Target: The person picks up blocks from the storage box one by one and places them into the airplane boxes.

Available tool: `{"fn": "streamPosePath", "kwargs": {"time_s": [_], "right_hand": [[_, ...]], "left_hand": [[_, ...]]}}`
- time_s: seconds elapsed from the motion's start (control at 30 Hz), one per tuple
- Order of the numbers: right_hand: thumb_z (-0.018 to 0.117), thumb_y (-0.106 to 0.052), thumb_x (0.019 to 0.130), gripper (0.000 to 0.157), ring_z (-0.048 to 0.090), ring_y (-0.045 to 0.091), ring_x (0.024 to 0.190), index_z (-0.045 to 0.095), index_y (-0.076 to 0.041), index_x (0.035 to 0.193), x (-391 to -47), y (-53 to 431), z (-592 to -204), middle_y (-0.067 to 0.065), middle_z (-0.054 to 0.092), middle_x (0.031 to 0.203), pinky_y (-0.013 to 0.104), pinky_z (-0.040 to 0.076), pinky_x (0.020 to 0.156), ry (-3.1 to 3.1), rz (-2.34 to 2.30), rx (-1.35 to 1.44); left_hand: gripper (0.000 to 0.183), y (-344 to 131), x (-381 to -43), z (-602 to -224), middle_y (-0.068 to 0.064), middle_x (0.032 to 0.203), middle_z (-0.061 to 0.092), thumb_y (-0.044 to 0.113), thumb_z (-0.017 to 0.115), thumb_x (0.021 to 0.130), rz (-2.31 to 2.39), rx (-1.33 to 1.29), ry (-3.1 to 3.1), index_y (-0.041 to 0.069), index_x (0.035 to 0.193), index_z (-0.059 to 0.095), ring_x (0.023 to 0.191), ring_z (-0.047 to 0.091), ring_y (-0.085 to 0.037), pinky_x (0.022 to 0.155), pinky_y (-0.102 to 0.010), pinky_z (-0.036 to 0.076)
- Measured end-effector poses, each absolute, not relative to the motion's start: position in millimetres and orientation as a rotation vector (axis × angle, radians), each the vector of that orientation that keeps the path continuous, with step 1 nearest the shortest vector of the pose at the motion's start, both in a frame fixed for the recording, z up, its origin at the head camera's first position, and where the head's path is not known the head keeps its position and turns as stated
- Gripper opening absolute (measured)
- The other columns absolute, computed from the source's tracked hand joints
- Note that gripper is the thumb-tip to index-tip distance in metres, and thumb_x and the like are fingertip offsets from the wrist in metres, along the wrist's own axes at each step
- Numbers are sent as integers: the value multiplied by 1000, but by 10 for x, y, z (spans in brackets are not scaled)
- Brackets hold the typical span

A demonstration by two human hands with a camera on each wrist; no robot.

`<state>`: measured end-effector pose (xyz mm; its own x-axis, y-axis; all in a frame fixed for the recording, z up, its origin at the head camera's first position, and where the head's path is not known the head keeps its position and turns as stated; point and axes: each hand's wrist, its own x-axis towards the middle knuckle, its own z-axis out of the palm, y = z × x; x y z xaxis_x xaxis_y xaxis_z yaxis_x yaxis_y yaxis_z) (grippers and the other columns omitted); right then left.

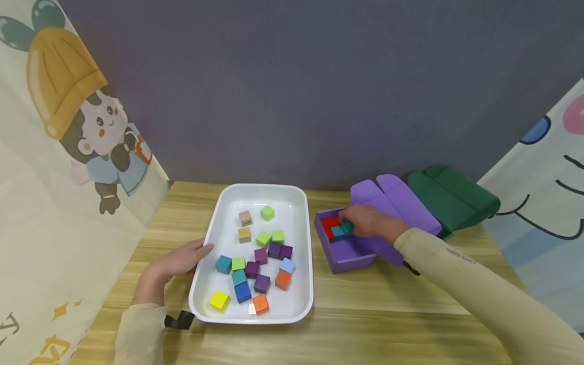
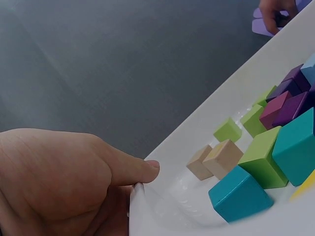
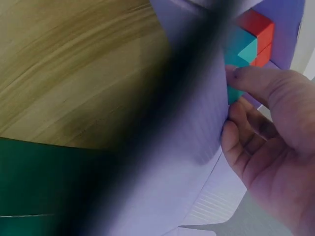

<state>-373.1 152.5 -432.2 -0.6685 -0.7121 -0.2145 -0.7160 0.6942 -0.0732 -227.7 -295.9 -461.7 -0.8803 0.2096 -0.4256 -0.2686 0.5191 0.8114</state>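
Note:
My left hand [image 1: 175, 261] grips the left rim of a white tray [image 1: 296, 215], its thumb over the edge in the left wrist view and the other fingers below the rim. Inside the tray lie loose coloured cubes, among them a yellow cube [image 1: 219, 300] and a blue cube [image 1: 243, 292]. To the right, my right hand [image 1: 371, 221] reaches into an open purple box [image 1: 352, 264] and pinches a teal cube [image 1: 348, 227]. Beside that cube sit another teal cube [image 1: 337, 231] and several red cubes [image 1: 329, 223], in the box's far left part.
The purple box's lid [image 1: 410, 209] is folded back to the right. Behind it, a green box [image 1: 456, 197] lies at the back right against the grey wall [image 1: 319, 91]. Wooden tabletop [image 1: 365, 309] shows in front of the purple box.

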Motion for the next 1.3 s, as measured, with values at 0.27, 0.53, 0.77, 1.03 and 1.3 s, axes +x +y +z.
{"fn": "streamPosePath", "kwargs": {"time_s": [0.27,0.53,0.77,1.03,1.3], "right_hand": [[74,1,78,23,52,19,79,65,-12,95,-3758,1531,-4342,3,60,91,37,51,75,2690,95,-1144],[73,3,76,22,51,19,74,63,-10,91,-3761,1465,-4271,1,59,84,35,49,71,2652,89,-1147],[73,0,77,19,49,18,72,62,-9,89,-3721,1467,-4054,2,58,83,32,46,68,2578,108,-1157],[76,-3,75,26,53,21,78,64,-7,98,-3755,1457,-3730,3,60,88,36,50,72,2564,1,-1174],[73,-1,77,22,51,18,75,62,-8,95,-3774,1368,-3946,0,55,84,28,46,66,2470,162,-1122]], "left_hand": [[49,-2939,-2328,-4574,-13,111,65,31,38,106,1314,-50,2298,1,145,34,93,65,-26,78,-40,55],[49,-2943,-2287,-4548,-14,111,65,29,37,106,1308,-36,2309,-2,144,34,91,65,-25,76,-40,55],[50,-2979,-2273,-4576,-15,109,66,29,35,107,1321,-19,2312,-5,143,33,90,66,-25,73,-41,56],[50,-2984,-2255,-4574,-16,113,65,28,36,107,1330,-37,2300,-2,146,32,93,66,-26,75,-41,56],[49,-2929,-2238,-4597,-13,108,66,30,36,107,1307,-45,2313,-2,145,34,89,65,-25,75,-40,56]]}}
